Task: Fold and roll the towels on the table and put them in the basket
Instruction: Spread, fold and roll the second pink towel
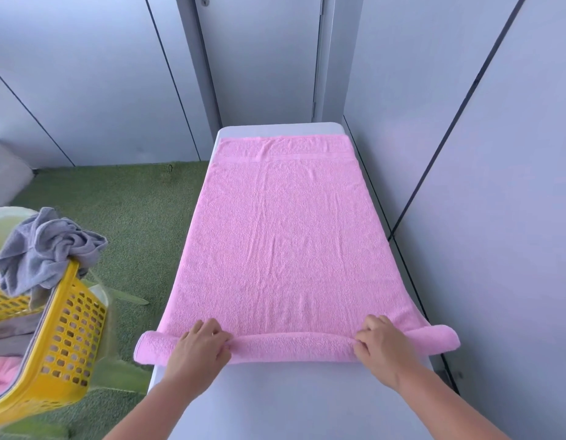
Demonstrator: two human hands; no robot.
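Note:
A pink towel (285, 236) lies spread along the white table (275, 401), reaching its far end. Its near edge is rolled into a thick tube that overhangs both sides of the table. My left hand (200, 347) grips the roll left of centre, fingers curled over its top. My right hand (381, 344) grips the roll right of centre in the same way. A yellow plastic basket (62, 338) stands tilted at the lower left, with a crumpled grey towel (43, 249) hanging over its rim and pink and grey cloth inside.
Green artificial turf (132, 217) covers the floor left of the table. Grey wall panels (497, 185) close in directly on the right and behind. A pale cushion-like object (5, 173) sits at the far left edge.

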